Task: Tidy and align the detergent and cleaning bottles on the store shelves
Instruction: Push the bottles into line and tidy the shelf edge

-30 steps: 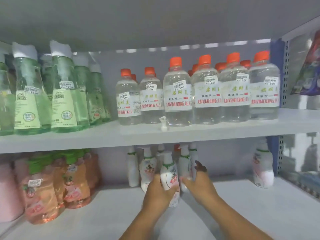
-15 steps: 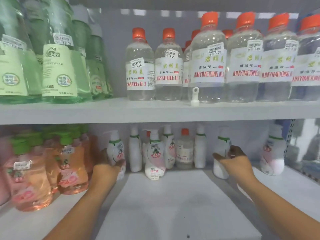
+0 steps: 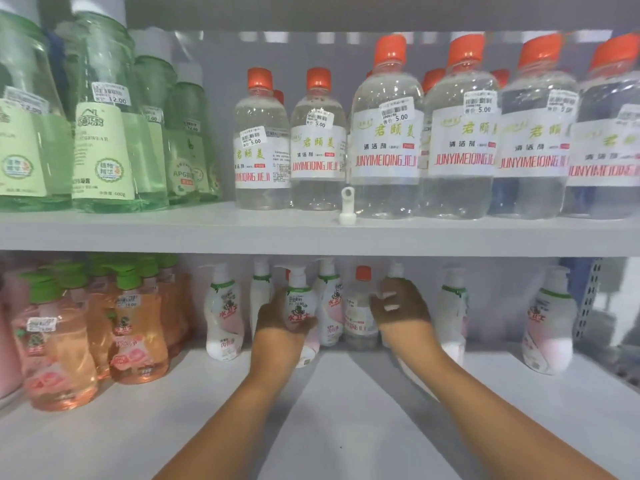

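Both arms reach into the lower shelf from 6 o'clock. The left hand wraps its fingers round a white pump bottle with a green collar and pink lower half, standing upright at the centre of the row, just in front of its neighbours. The right hand is curled round another white bottle at about 3 o'clock of the first; only its top shows above the knuckles, so the bottle is mostly hidden by the hand. Between the two hands stands a small clear bottle with an orange cap, set further back.

More white pump bottles stand along the back: one at 9 o'clock of the left hand, one just right of the right hand, and one well apart toward 3 o'clock. At far 9 o'clock a cluster of orange-pink bottles with green pumps crowds the shelf's left end.

On the upper shelf, at 12 o'clock, clear bottles with orange caps stand in rows, the right ones nearer the edge than the left pair. Tall green bottles fill 10 o'clock. A small white nozzle piece stands loose at the shelf's front edge, in front of the clear bottles
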Available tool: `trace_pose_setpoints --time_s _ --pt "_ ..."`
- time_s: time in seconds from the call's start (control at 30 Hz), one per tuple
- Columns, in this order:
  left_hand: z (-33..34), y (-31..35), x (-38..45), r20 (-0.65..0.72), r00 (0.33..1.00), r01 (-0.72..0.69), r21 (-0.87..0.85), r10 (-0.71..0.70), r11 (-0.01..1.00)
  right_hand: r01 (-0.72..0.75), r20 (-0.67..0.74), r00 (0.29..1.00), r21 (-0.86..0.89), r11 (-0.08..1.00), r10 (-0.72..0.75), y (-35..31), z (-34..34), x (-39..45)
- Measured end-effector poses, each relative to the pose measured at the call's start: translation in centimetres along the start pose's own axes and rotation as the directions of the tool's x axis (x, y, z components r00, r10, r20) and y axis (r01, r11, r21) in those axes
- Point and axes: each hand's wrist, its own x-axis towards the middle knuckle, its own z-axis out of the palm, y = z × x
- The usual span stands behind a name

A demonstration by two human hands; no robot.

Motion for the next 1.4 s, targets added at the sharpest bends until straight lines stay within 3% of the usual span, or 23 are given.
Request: trace_pose_setpoints --time_s 0.1,0.2,0.3,0.37,0.43,0.5,0.57,0.63,0.77,0.83,0.9,1.0,1.2,1.3,1.4 --pt "-2.6 -0.5 -0.9 -0.070 0.998 0.005 0.027 -0.003 1.000 -0.101 0.153 0.981 -0.136 0.986 0.121 -1.1 1.1 3.1" --pt "-6.6 -1.4 -1.3 -0.169 0.985 0.073 0.171 -0.044 0.983 -0.190 0.260 0.940 -0.136 0.972 0.220 -1.3 1.7 5.0" --pt "-9.0 -0.8 -1.8 -0.245 0.961 0.212 0.350 -0.129 0.912 -0.215 0.227 0.940 -0.186 0.959 0.255 -1.5 2.4 5.7" --pt "-9.3 -0.3 -2.7 -0.309 0.951 0.148 0.443 -0.005 0.884 -0.216 0.179 0.948 -0.238 0.947 0.262 -1.6 2.5 5.8" --pt "-8.7 0.0 -3.7 -0.312 0.897 -0.114 0.521 0.313 0.846 -0.209 0.183 0.946 -0.287 0.935 0.268 -1.7 2.3 5.8" --pt "-7.0 0.6 -3.6 -0.178 0.893 -0.308 0.426 0.413 0.851 -0.173 0.225 0.941 -0.329 0.928 0.255 -1.9 1.8 5.7" --pt "-5.0 1.9 -2.2 -0.067 0.935 -0.324 0.237 0.348 0.916 -0.117 0.272 0.937 -0.348 0.930 0.219 -2.3 1.2 5.4" --pt "-3.1 3.0 0.3 -0.052 0.964 -0.251 0.140 0.260 0.958 -0.084 0.299 0.935 -0.330 0.940 0.188 -2.3 0.6 4.8" --pt "-0.8 4.2 5.8 0.101 0.995 -0.023 0.240 -0.001 0.970 -0.103 0.311 0.932 -0.271 0.957 0.188 -2.2 -0.8 3.6" --pt "0.0 4.4 7.1 0.143 0.988 0.000 0.337 -0.051 0.941 -0.128 0.327 0.924 -0.227 0.965 0.199 -2.3 -0.9 3.1" --pt "0.5 4.4 7.6 0.127 0.991 -0.008 0.431 -0.052 0.902 -0.201 0.327 0.914 -0.144 0.969 0.239 -2.4 -0.7 2.3" --pt "0.3 4.3 8.0 0.053 0.992 0.081 0.425 -0.114 0.902 -0.268 0.336 0.906 -0.015 0.963 0.257 -2.1 -0.3 0.7" --pt "-2.4 4.5 5.6 0.220 0.975 -0.049 0.369 -0.036 0.928 -0.324 0.362 0.892 0.094 0.941 0.271 -3.0 -1.4 -1.0" --pt "-4.1 5.0 2.1 0.291 0.957 -0.060 0.207 -0.003 0.977 -0.299 0.341 0.906 0.099 0.949 0.250 -3.8 -2.3 -2.8" --pt "-6.0 5.2 -1.7 0.273 0.962 -0.037 0.031 0.027 0.999 -0.277 0.345 0.910 0.093 0.956 0.231 -4.9 -3.7 -5.6"
